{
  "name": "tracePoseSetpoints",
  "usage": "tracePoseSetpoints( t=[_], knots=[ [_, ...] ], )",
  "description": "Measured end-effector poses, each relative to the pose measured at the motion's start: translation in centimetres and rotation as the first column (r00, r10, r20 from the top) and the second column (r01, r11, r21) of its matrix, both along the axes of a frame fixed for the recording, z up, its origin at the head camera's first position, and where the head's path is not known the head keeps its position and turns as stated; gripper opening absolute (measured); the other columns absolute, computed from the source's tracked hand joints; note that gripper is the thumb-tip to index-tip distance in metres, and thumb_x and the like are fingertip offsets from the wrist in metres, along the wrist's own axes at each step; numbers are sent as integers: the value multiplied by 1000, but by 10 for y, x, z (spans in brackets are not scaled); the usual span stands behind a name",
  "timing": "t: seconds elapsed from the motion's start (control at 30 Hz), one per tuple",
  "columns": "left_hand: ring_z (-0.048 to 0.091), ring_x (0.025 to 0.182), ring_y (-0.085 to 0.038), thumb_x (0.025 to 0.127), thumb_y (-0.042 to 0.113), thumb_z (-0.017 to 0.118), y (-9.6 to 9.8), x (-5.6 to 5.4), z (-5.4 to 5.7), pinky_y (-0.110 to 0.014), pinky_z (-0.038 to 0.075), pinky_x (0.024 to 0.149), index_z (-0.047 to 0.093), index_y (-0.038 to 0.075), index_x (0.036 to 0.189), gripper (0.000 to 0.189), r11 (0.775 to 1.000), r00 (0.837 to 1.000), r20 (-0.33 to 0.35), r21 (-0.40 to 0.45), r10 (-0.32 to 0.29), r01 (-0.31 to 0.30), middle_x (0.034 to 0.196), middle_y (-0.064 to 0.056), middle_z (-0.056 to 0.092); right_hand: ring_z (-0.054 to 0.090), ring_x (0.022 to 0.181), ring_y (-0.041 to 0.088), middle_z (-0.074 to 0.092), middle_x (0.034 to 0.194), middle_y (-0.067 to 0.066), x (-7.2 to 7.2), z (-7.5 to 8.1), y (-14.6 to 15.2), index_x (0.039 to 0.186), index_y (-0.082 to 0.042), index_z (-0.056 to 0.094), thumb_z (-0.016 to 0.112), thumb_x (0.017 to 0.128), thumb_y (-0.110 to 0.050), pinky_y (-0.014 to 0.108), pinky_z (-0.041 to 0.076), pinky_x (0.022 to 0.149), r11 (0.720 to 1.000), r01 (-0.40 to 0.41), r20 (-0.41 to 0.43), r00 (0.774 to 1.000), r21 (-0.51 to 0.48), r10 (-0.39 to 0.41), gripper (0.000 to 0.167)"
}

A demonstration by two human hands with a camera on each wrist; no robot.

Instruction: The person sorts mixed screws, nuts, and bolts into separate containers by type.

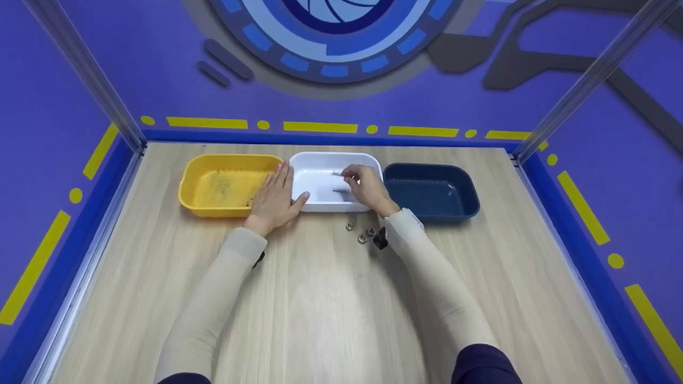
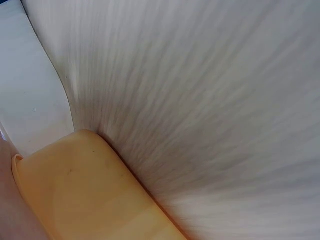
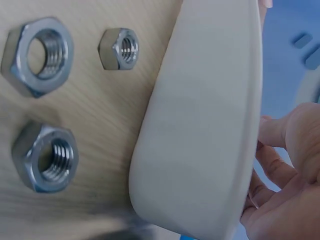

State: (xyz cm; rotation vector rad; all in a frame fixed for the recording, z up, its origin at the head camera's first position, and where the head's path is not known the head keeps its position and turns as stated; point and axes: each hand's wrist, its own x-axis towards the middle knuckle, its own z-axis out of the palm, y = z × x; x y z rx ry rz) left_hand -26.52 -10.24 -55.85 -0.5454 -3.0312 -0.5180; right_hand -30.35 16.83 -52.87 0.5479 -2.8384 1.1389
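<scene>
Pinching what we take for a slim metal bolt (image 1: 338, 173), the right hand (image 1: 368, 186) works inside the white tray (image 1: 325, 207) in the head view, its fingers bent against the thumb. We see a second bolt (image 1: 340, 190) lying on that tray's floor, just nearer to us. The left hand (image 1: 275, 200) lies spread and released over the neighbouring sides of the white tray and the yellow tray (image 1: 224, 213), grasping nothing. A dark blue tray (image 1: 448, 218) stands to the right, and three nuts (image 1: 362, 239) rest on the worktop (image 1: 320, 298) in front.

We judge the step in hand to be handling one bolt (picking up or setting down, we cannot tell which); the next move calls for a steady pinch and a careful lift or release, without knocking the second bolt.

In the left wrist view we get the trays' outer walls and only a sliver of the left hand.

In the right wrist view the three nuts show large, while the white wall hides both bolts and the right hand's fingertips.
</scene>
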Motion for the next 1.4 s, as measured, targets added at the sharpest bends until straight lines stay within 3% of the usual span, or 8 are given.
tracePoseSetpoints(
  t=[0.13, 0.33, 0.57, 0.77, 0.93, 1.13, 1.4],
  knots=[
    [8, 167, -36, 110, 61, 33, -1, 1, 0, -50, 9, 137, 12, -4, 169, 90, 1000, 1000, -5, 2, -1, 1, 179, -21, 9, 69, 97, 25, 79, 108, 13, 5, 4, 4, 115, 3, 78, 60, 105, 2, 40, 58, 90, 1000, 2, 0, 1000, 4, -2, 20],
    [11, 167, -36, 109, 61, 37, 0, 1, 4, -50, 9, 138, 15, -4, 169, 91, 1000, 1000, -17, 8, -2, 2, 179, -21, 12, 70, 91, 25, 80, 102, 14, 12, 12, 13, 110, 1, 79, 57, 103, 8, 40, 58, 81, 1000, -9, -78, 997, 13, 9, 24],
    [9, 167, -35, 109, 63, 34, 0, 2, 7, -50, 8, 138, 14, -4, 169, 92, 1000, 1000, 0, -26, -2, 2, 179, -21, 10, 73, 99, 27, 79, 108, 14, 19, 21, 27, 115, 2, 78, 58, 104, 3, 46, 61, 91, 999, -10, -102, 995, 31, 13, 23],
    [12, 167, -37, 108, 63, 38, 4, 5, 8, -52, 11, 137, 20, -4, 168, 92, 1000, 999, -42, -11, -22, 22, 178, -22, 15, 72, 100, 31, 78, 111, 17, 26, 30, 49, 116, 2, 78, 60, 107, -6, 50, 60, 89, 1000, 9, -135, 991, 26, -6, 21],
    [15, 166, -38, 107, 65, 39, 12, 12, 12, -52, 14, 137, 25, -2, 168, 91, 999, 997, -57, -3, -44, 43, 177, -20, 19, 73, 98, 30, 78, 109, 18, 31, 33, 71, 117, 1, 78, 63, 106, -8, 49, 61, 88, 999, 40, -164, 986, -21, -43, 21],
    [18, 166, -35, 106, 62, 46, 23, 25, 14, -50, 16, 137, 30, 4, 168, 86, 997, 995, -85, 45, -51, 55, 177, -16, 26, 72, 99, 30, 76, 108, 17, 34, 24, 98, 114, 3, 77, 70, 103, -10, 48, 59, 91, 996, 66, -201, 976, -66, -78, 19],
    [34, 160, -37, 105, 51, 59, 43, 44, 12, -53, 27, 133, 41, 3, 163, 77, 982, 980, -186, 164, -66, 97, 170, -17, 41, 68, 119, 35, 72, 125, 19, 49, 18, 138, 128, 2, 72, 75, 101, -24, 53, 54, 108, 991, 126, -191, 973, -35, -131, 38]
  ],
)
